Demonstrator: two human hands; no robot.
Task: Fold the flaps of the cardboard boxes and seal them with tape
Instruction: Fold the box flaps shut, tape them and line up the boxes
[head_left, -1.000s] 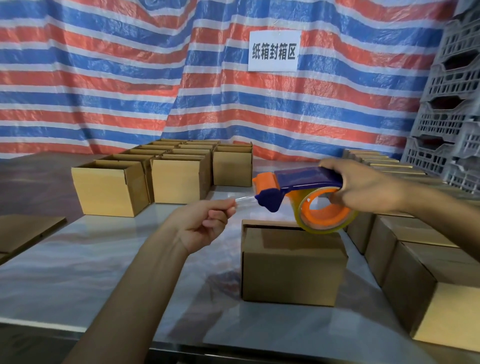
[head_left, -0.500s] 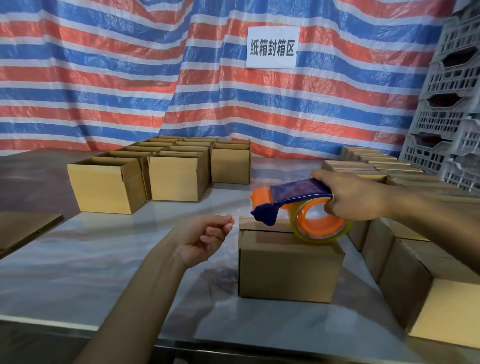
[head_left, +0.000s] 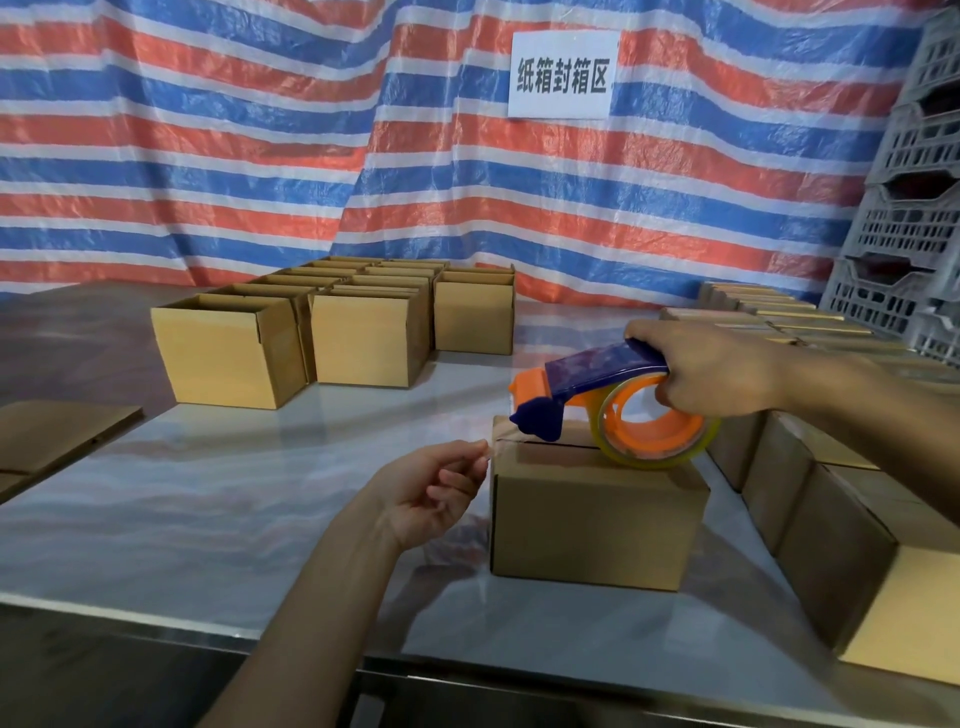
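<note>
A small cardboard box (head_left: 592, 519) with its flaps folded down stands on the pale table (head_left: 234, 493) in front of me. My right hand (head_left: 711, 371) grips a blue and orange tape dispenser (head_left: 597, 400), whose clear tape roll rests on the box top. Its blue nose sits over the box's left top edge. My left hand (head_left: 436, 491) is just left of the box and pinches the free end of the clear tape at the box's upper left corner.
Several open boxes (head_left: 363, 332) stand in rows at the back left. Closed boxes (head_left: 852, 525) line the right side. Flat cardboard (head_left: 57, 431) lies at the left edge. Grey plastic crates (head_left: 914, 208) are stacked at the far right before a striped tarp.
The dispenser has come down from the air onto the box top. My left hand has followed it down and right, drawing the tape end to the box's left edge.
</note>
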